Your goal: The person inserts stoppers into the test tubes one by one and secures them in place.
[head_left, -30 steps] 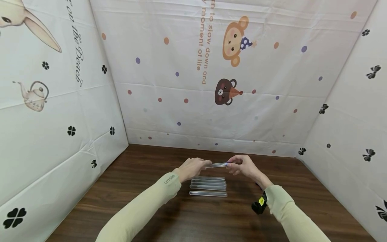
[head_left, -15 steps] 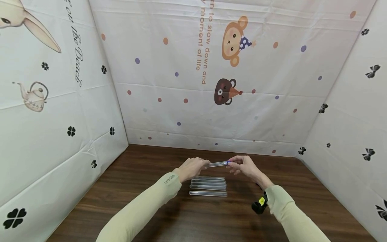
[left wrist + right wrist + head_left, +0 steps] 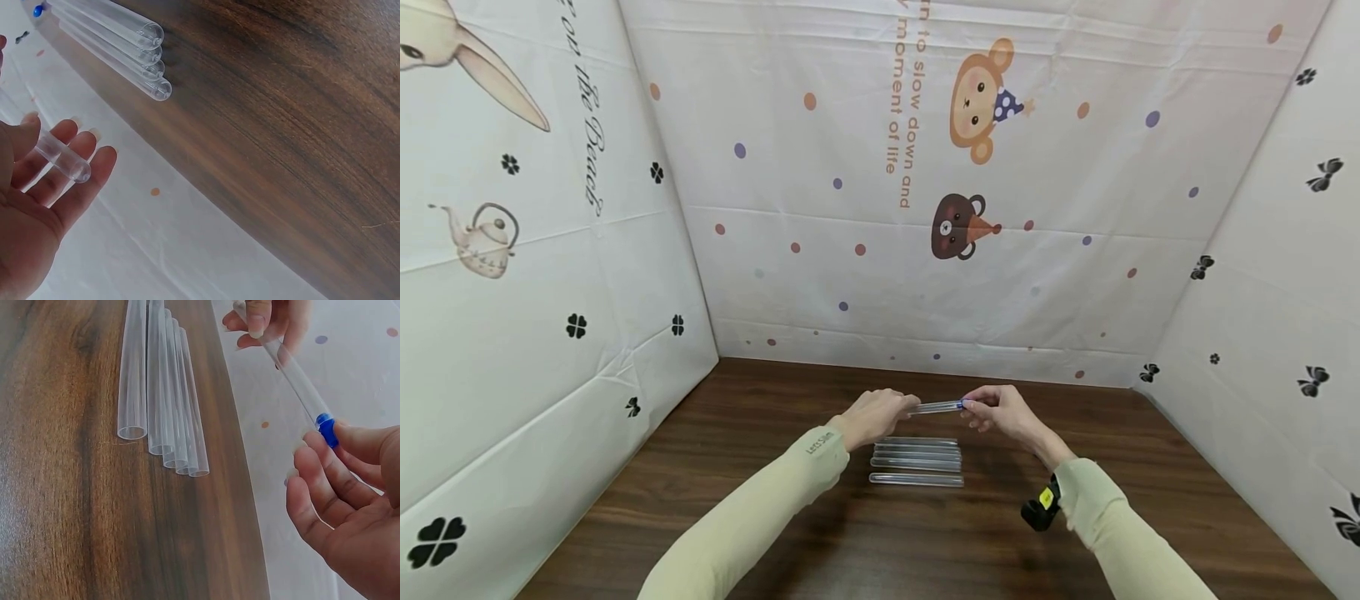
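Note:
My left hand [image 3: 877,414] pinches a clear test tube [image 3: 938,407] between thumb and fingers near its rounded end. At the tube's open end, my right hand [image 3: 1003,412] pinches a blue stopper [image 3: 328,432] with thumb and fingers. In the right wrist view the stopper's narrower part sits at the mouth of the tube; how deep it goes is hard to tell. The tube is raised above the table, nearly level and slightly tilted. Below the hands, several clear test tubes [image 3: 917,454] lie side by side, their open ends pointing right and bare of stoppers.
One test tube [image 3: 916,480] lies a little apart, nearer the person. A small blue piece [image 3: 37,10] shows beyond the tubes in the left wrist view. The brown wooden table [image 3: 760,392] meets printed white cloth [image 3: 887,283] at the back and both sides.
Both hands stay almost in place around the tube. The blue stopper shows slightly more clearly at the tube's end than a second ago. The tubes on the table have not moved.

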A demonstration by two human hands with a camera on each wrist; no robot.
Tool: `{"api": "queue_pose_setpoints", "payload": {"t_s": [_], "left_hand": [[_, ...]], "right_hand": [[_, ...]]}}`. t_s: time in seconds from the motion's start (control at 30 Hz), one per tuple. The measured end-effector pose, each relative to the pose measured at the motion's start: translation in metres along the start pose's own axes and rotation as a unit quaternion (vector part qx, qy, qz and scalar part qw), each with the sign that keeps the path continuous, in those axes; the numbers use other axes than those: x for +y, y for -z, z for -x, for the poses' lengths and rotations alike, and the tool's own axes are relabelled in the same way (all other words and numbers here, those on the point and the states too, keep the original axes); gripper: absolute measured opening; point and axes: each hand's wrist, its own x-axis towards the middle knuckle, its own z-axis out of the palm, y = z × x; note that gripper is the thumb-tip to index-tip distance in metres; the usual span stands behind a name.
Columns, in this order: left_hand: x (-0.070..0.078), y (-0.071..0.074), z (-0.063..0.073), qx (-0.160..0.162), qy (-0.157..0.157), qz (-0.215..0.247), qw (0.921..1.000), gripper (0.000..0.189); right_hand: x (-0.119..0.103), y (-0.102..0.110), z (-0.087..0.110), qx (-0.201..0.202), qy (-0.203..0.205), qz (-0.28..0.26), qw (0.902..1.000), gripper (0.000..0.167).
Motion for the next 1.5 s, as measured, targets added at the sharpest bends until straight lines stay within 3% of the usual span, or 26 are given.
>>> {"api": "queue_pose_setpoints", "payload": {"t_s": [0.27, 0.83, 1.17, 1.5], "left_hand": [[0.000, -0.001, -0.001, 0.017, -0.004, -0.001, 0.9999, 0.020], [0.007, 0.001, -0.001, -0.010, 0.017, 0.049, 0.9986, 0.023], [0.011, 0.003, -0.005, 0.016, 0.023, 0.041, 0.9988, 0.013], [0.015, 0.000, -0.004, 0.022, 0.027, 0.031, 0.9989, 0.027]], "right_hand": [[-0.001, -0.001, -0.002, 0.000, -0.016, 0.009, 0.9998, 0.028], [-0.004, -0.004, -0.002, 0.009, -0.019, -0.009, 0.9997, 0.027], [-0.008, -0.003, -0.002, 0.027, -0.040, -0.054, 0.9974, 0.022], [-0.006, -0.004, -0.003, 0.032, -0.049, -0.087, 0.9945, 0.023]]}}
